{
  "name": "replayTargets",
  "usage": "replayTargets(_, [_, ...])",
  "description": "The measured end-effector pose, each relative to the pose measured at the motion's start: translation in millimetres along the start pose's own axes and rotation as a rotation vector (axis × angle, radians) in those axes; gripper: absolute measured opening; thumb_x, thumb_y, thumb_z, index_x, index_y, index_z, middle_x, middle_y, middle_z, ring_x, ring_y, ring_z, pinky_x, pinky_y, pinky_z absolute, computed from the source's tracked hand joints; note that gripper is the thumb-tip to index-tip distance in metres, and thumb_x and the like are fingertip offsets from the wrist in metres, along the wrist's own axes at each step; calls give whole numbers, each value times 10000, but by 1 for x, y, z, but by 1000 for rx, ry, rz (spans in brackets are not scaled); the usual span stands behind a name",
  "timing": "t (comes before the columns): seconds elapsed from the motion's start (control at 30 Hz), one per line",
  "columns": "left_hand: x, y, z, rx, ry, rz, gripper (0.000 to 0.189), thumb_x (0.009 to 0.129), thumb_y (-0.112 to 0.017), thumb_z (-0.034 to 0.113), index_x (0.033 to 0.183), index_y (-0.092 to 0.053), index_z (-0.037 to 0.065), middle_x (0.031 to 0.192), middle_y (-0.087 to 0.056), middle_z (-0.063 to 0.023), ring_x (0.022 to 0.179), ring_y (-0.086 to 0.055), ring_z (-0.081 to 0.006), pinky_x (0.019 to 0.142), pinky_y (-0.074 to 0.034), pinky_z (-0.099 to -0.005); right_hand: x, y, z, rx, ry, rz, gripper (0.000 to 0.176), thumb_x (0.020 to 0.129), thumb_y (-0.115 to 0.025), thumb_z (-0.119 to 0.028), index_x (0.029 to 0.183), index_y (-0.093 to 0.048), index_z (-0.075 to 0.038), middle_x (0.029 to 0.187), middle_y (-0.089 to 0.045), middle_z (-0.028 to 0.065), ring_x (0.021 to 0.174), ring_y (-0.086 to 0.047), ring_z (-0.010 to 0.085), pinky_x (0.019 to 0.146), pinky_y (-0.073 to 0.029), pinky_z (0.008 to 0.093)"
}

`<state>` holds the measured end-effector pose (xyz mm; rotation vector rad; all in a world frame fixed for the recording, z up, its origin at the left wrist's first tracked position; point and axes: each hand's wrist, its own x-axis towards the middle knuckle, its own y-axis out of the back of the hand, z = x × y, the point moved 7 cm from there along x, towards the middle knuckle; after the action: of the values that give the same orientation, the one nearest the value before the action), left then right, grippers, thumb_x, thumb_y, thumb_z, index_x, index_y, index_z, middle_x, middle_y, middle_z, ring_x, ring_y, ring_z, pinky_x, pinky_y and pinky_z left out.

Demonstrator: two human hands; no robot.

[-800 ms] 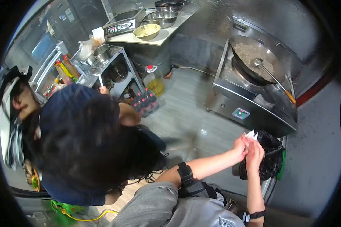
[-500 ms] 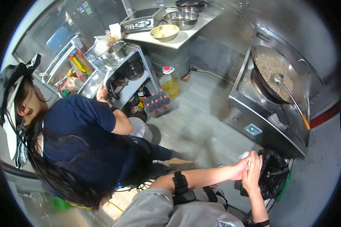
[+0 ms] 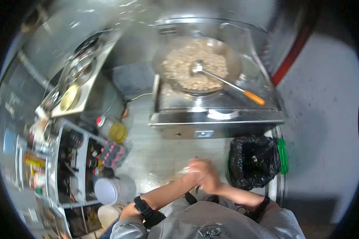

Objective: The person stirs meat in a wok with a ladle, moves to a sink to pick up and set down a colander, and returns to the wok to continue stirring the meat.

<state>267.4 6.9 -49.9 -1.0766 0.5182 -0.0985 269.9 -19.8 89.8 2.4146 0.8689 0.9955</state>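
Observation:
My left hand [image 3: 190, 175] and my right hand [image 3: 210, 180] are together in front of my body, touching, the right partly over the left. Motion smears the fingers of both. A white patch [image 3: 185, 171], perhaps crumpled paper, shows at the left side of the hands; its kind is too blurred to tell. Just right of my hands stands a bin lined with a black bag [image 3: 247, 171]. Beyond them, a wok [image 3: 233, 63] on the steel stove [image 3: 179, 117] holds pale chopped food [image 3: 179, 65]. A ladle [image 3: 223, 81] with an orange handle rests in it.
On the left, a metal shelf [image 3: 79, 171] carries packages and pots. Beside it are a white bucket [image 3: 106, 191], a pack of dark bottles [image 3: 112, 154] and a jug of yellow oil [image 3: 117, 132]. A bowl [image 3: 70, 97] sits on the counter [image 3: 92, 88].
My view has swung right and now faces the stove squarely. The other person has left the view. My joined hands appear left of the bin instead of in front of it.

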Motion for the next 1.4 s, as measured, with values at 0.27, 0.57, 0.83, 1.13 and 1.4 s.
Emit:
replayTargets(0.27, [94,-81,-55,90,434,-500,507,894,-331,357,1303,-247,69,1350,-270,-131,1217,-321,-241,973,-322,-358,-18,76,68,-277,79,-46,434,639,-589,-178,1055,-543,-64,930,-513,42,832,-500,227,756,-384,364])
replayTargets(0.57, [98,33,103,689,288,258,550,817,-462,468,1212,-399,91,1214,-462,-81,1110,-442,-231,910,-310,-465,-248,214,293,-672,-1443,-439,772,688,-514,-601,1319,-300,-211,1420,-11,129,1307,10,303,972,15,591])
replayTargets(0.83, [158,54,228,4,-359,383,269,863,-492,291,982,-512,51,939,-570,-75,920,-530,-188,830,-407,-314,92,304,219,-779,-583,230,520,728,-607,-271,1129,-451,22,1084,-487,205,1032,-455,337,900,-342,402])
replayTargets(1.13, [202,45,236,-273,-516,389,193,874,-467,258,923,-552,91,902,-586,-3,779,-530,-103,679,-434,-218,167,217,355,-921,-654,-583,346,735,-603,-271,943,-515,-9,765,-611,165,749,-596,333,697,-475,410])
replayTargets(1.4, [210,38,230,-480,-581,411,333,907,-325,345,1029,-490,83,973,-561,-15,898,-522,-176,753,-404,-310,242,343,295,-477,-899,-637,296,764,-576,-237,766,-515,53,559,-528,91,402,-491,127,386,-427,271])
